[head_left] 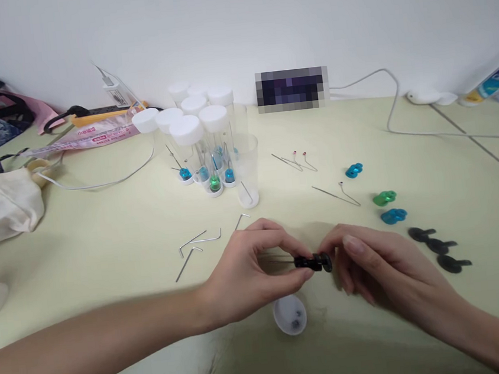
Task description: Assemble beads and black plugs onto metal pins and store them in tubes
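Small black plastic piece (313,262) on a thin wire sits lower centre of frame, held just above the counter (102,226). Left hand (249,273) pinches the wire side, right hand (368,258) pinches the disc end. Small white cap with beads (290,316) lies right below.

Looks partway through:
- Capped clear tubes (203,150), upper centre, already hold coloured pieces.
- Bent metal wires (193,246), blue and green clips (384,198) and flat black clips (438,245) lie loose.
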A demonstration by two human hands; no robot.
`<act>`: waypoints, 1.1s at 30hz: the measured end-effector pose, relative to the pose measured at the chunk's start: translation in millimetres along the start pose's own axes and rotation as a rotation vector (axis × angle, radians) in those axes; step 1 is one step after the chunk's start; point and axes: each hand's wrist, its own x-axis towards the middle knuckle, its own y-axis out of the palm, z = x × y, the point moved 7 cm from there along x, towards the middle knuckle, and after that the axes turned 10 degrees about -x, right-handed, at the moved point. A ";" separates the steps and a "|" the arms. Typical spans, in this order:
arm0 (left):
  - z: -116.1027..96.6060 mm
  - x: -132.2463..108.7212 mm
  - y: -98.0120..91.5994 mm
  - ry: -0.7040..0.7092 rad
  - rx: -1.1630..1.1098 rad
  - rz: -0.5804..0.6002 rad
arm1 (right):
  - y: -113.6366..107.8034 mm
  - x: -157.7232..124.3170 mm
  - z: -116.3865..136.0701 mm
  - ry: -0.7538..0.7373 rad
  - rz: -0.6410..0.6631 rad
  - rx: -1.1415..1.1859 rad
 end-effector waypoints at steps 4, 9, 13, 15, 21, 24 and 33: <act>0.2 0.2 -0.4 -0.004 -0.005 -0.007 | -1.1 0.1 0.0 0.003 -0.006 -0.003; 0.2 0.1 -0.2 -0.005 -0.003 -0.005 | -1.0 -0.4 2.2 -0.004 -0.012 0.019; 0.7 0.2 -0.6 -0.013 -0.013 -0.009 | 0.2 -1.3 1.2 0.007 -0.003 0.013; 0.3 0.3 -0.5 -0.011 -0.019 -0.007 | -1.0 -1.5 -0.4 0.011 -0.018 0.035; -0.1 -0.4 -0.6 -0.006 0.000 -0.008 | -1.1 0.1 -1.2 0.014 -0.009 0.033; -0.2 -0.7 -0.8 -0.002 -0.009 -0.007 | -1.0 0.6 -1.4 0.029 -0.023 0.064; 4.5 0.5 -1.2 -0.059 -0.065 -0.012 | 0.4 -4.5 -2.6 0.065 -0.111 0.156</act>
